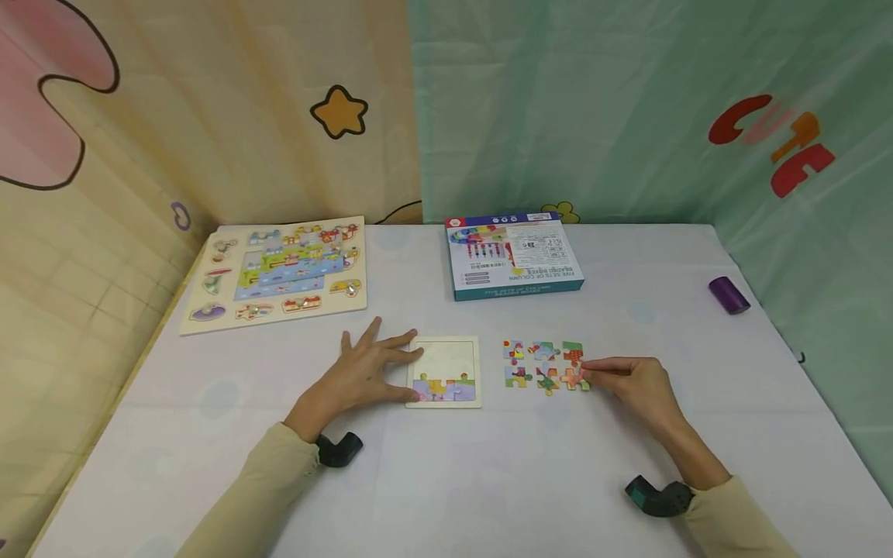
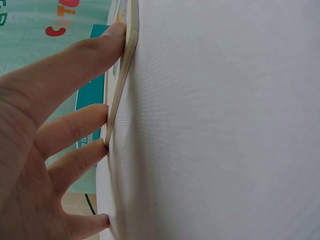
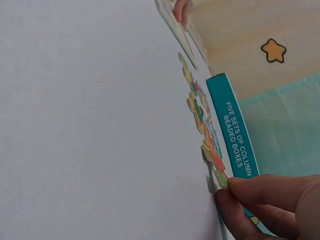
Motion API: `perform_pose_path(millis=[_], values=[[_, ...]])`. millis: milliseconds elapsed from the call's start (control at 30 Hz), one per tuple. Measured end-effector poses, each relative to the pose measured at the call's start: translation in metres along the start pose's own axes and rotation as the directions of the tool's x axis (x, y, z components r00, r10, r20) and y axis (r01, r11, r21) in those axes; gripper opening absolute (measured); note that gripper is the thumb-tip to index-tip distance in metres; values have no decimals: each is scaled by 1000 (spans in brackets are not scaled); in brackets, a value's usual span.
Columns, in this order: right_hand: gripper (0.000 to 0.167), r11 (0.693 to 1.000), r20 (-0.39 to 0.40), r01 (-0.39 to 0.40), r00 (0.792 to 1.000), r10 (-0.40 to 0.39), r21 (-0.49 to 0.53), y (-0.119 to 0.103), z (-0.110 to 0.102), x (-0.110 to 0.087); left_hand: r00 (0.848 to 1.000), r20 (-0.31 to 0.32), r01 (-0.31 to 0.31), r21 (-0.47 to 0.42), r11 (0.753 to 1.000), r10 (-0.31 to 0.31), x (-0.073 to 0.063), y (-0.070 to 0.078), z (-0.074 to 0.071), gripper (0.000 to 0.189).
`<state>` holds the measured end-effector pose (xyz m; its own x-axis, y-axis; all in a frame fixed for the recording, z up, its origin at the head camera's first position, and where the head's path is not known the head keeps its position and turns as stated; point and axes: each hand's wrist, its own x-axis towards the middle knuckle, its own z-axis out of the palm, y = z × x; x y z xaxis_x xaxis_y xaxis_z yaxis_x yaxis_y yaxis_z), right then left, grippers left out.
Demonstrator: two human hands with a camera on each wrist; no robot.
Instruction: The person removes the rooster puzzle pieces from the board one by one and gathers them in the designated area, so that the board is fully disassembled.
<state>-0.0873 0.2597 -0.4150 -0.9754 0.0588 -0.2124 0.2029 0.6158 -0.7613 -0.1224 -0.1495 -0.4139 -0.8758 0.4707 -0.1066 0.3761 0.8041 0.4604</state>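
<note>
At the lower right, I'm pinching a puzzle piece (image 1: pixel 574 378) with the right hand (image 1: pixel 643 389) — the frame (image 1: pixel 449 359) lying leftward past other pieces (image 1: pixel 546 380), the left hand (image 1: pixel 361 368) touching it, fingers spread.

Box (image 3: pixel 235 125) reads "FIVE SETS OF COLUMN BEADED BOXES", curtain (image 1: pixel 593 116) "CUTE"

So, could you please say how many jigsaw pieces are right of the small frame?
6 pieces: three in the far row, three nearer, the right hand pinching the nearer rightmost piece.
</note>
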Motion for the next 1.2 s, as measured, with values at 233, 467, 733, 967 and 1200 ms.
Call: perform_pose_path(millis=[233, 467, 733, 967, 1200], values=[[20, 990, -62, 92, 993, -99, -104, -1, 7, 0, 1000, 6, 0, -2, 1000, 0, 0, 0, 0, 73], [15, 976, -65, 146, 985, -158, -164, -2, 10, 0, 1000, 4, -1, 13, 1000, 1, 1, 0, 0, 73], [15, 965, -51, 168, 982, -181, -201, -2, 7, 2, 1000, 5, 1, 9, 1000, -1, 1, 0, 1, 74], [14, 962, -36, 174, 982, -185, -210, -1, 5, 4, 1000, 0, 1, 15, 1000, -1, 0, -1, 1, 74], [19, 968, -60, 166, 982, -180, -186, -5, 0, 2, 1000, 11, -28, 6, 1000, 28, 0, -3, 0, 75]])
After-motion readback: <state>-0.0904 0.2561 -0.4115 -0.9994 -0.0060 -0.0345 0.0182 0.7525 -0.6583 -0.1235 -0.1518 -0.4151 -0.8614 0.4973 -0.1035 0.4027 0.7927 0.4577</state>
